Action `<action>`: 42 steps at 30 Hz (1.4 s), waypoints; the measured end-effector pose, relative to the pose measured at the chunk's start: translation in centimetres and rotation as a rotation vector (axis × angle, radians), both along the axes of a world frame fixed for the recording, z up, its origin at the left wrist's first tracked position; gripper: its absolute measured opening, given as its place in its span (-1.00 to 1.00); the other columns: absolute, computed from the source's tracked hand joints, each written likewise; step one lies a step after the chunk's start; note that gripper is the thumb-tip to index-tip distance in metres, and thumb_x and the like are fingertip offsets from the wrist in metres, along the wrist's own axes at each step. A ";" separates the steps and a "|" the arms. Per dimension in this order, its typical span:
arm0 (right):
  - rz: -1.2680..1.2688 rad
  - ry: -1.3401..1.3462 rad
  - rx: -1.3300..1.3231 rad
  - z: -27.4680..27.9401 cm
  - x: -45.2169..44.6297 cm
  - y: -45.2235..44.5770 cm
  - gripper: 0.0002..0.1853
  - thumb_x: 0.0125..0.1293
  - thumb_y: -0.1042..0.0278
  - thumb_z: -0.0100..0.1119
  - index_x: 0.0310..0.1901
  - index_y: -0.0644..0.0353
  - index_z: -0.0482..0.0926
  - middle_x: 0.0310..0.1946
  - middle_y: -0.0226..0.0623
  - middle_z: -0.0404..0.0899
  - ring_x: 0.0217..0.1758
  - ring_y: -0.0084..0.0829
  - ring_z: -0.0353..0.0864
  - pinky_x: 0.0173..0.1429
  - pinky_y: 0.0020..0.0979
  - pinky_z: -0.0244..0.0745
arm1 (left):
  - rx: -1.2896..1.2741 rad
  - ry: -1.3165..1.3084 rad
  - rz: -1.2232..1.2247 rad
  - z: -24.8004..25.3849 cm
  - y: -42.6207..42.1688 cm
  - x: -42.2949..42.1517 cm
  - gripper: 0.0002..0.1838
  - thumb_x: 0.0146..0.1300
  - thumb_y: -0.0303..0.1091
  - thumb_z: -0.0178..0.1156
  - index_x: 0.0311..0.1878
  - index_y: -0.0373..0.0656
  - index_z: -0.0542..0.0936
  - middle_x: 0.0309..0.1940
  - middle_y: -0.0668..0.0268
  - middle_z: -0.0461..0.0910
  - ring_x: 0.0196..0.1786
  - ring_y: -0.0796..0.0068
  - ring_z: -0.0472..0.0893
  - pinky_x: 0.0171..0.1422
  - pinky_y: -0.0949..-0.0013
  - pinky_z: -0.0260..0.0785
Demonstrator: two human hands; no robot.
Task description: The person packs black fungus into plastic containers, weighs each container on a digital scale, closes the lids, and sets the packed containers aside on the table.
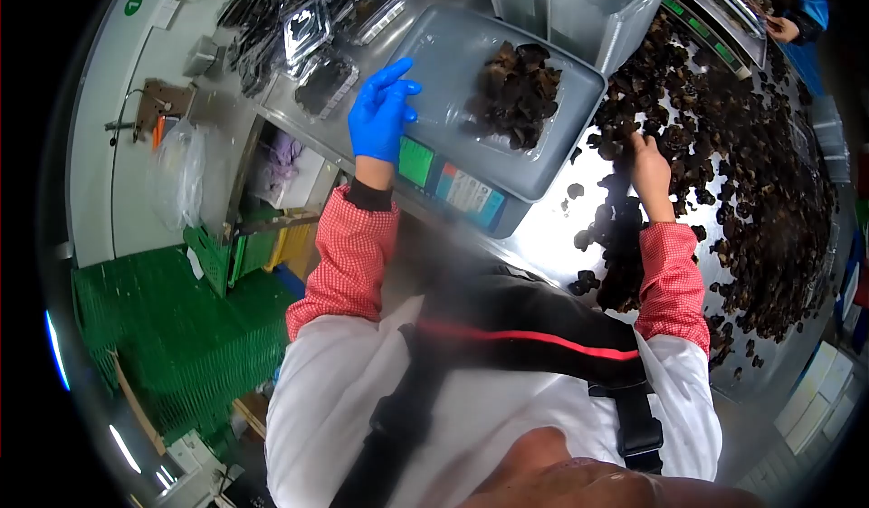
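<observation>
My left hand [380,114], in a blue glove, is open with its fingers apart over the left edge of a grey scale tray [566,160]. On that tray lies a heap of dark wood ear mushrooms [520,96], seemingly in a clear plastic container [453,110]. My right hand [652,178] is bare and reaches into loose wood ear mushrooms [751,182] spread over the metal table. Its fingers are drawn together on some of the dark pieces, and the fingertips are partly hidden. A scale's green display [415,161] sits beside my left wrist.
Clear plastic boxes [308,33] pile up at the upper left. Large translucent bins [597,6] stand behind the tray. At the upper right, another person's hand [782,28] is beside a second scale [711,24]. Green crates [210,259] stand low on the left.
</observation>
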State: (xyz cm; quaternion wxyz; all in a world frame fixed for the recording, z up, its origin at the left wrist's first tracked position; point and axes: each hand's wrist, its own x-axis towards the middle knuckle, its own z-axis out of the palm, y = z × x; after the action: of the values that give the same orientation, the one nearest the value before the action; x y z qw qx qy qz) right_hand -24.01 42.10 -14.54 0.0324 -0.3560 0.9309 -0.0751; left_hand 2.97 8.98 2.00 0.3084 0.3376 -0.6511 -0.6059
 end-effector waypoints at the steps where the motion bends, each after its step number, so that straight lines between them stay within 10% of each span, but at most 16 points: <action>1: -0.016 -0.045 -0.113 1.2 0.5 -0.3 -0.55 0.20 0.47 0.13 0.17 0.09 0.52 0.01 -0.01 0.55 -0.15 0.06 0.67 -0.10 -0.07 0.59 | 0.005 0.003 -0.001 0.0 0.1 0.4 -0.67 0.41 -0.44 0.12 0.22 -0.18 0.58 -0.14 0.34 0.67 -0.35 0.73 0.52 -0.31 0.66 0.38; 4: -0.035 -0.032 -0.371 0.4 -0.7 -0.4 -0.73 0.22 0.50 0.11 -0.03 0.20 0.60 -0.08 0.00 0.64 -0.12 0.10 0.65 -0.08 -0.12 0.57 | 0.019 0.047 -0.005 -0.5 0.1 0.9 -0.67 0.41 -0.44 0.12 0.21 -0.16 0.58 -0.16 0.34 0.68 -0.37 0.73 0.53 -0.33 0.68 0.33; 9: -0.088 -0.671 -0.761 11.5 2.1 -5.6 -0.89 0.34 0.44 0.18 -0.15 0.22 0.59 -0.39 -0.43 0.60 -0.59 -0.66 0.45 -0.51 -0.57 0.34 | 0.048 0.024 0.004 -0.5 0.5 1.4 -0.67 0.41 -0.41 0.11 0.21 -0.11 0.59 -0.20 0.37 0.68 -0.39 0.73 0.54 -0.36 0.68 0.29; 19: 0.036 -0.837 -0.904 17.0 6.5 -13.8 -0.62 0.51 0.40 -0.02 0.32 0.12 0.43 -0.10 -0.33 0.53 -0.44 -0.56 0.63 -0.44 -0.58 0.53 | 0.063 -0.002 -0.076 -0.9 1.4 1.0 -0.67 0.42 -0.34 0.11 0.21 -0.10 0.60 -0.22 0.38 0.67 -0.36 0.73 0.55 -0.34 0.66 0.29; 23: -0.125 -0.871 -0.978 13.8 5.2 -9.3 -0.72 0.50 0.40 -0.04 0.15 0.25 0.53 -0.33 -0.37 0.54 -0.51 -0.61 0.61 -0.48 -0.57 0.49 | 0.138 0.009 -0.027 -1.3 -0.1 3.2 -0.67 0.42 -0.27 0.13 0.20 -0.07 0.60 -0.22 0.41 0.67 -0.36 0.72 0.52 -0.33 0.65 0.27; 29: 0.116 -0.198 -0.178 5.8 9.8 -3.4 -0.68 0.28 0.22 0.22 0.02 0.14 0.56 -0.24 0.03 0.64 -0.27 0.10 0.67 -0.23 -0.05 0.58 | 0.463 0.133 0.107 -1.2 -1.5 5.2 -0.64 0.40 -0.19 0.16 0.20 -0.02 0.61 -0.19 0.42 0.64 -0.27 0.65 0.51 -0.20 0.59 0.32; 31: 0.151 -0.199 0.036 5.0 11.6 -2.6 -0.65 0.23 0.28 0.22 0.04 0.11 0.50 -0.18 0.03 0.61 -0.24 0.03 0.68 -0.22 -0.04 0.58 | 0.531 0.190 0.071 -1.4 -2.3 5.9 -0.62 0.42 -0.17 0.12 0.22 -0.07 0.59 -0.13 0.36 0.64 -0.14 0.55 0.56 -0.06 0.48 0.42; 34: 0.169 -0.220 -0.108 1.1 10.9 -1.1 -0.75 0.22 0.32 0.21 -0.07 0.15 0.52 -0.23 0.02 0.63 -0.24 0.06 0.66 -0.20 -0.02 0.56 | 0.670 0.267 -0.030 -1.7 -2.8 6.4 -0.55 0.48 -0.20 0.07 0.35 -0.17 0.44 0.05 0.15 0.62 0.08 0.32 0.63 0.18 0.27 0.53; 42: 0.098 -0.333 -0.780 16.7 8.6 -8.6 -0.76 0.26 0.38 0.30 -0.06 0.22 0.61 -0.29 -0.18 0.65 -0.32 -0.34 0.67 -0.20 -0.36 0.56 | 0.958 0.260 -0.058 -1.6 0.6 4.6 -0.57 0.44 -0.07 0.13 0.18 -0.19 0.45 0.18 -0.24 0.46 0.25 -0.16 0.51 0.36 -0.03 0.42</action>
State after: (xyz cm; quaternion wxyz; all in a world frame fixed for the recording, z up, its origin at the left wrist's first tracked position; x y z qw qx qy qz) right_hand -15.42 33.52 2.17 0.0488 -0.3684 0.7968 -0.4765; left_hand 7.53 9.57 0.44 0.1803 0.3445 -0.2648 -0.8824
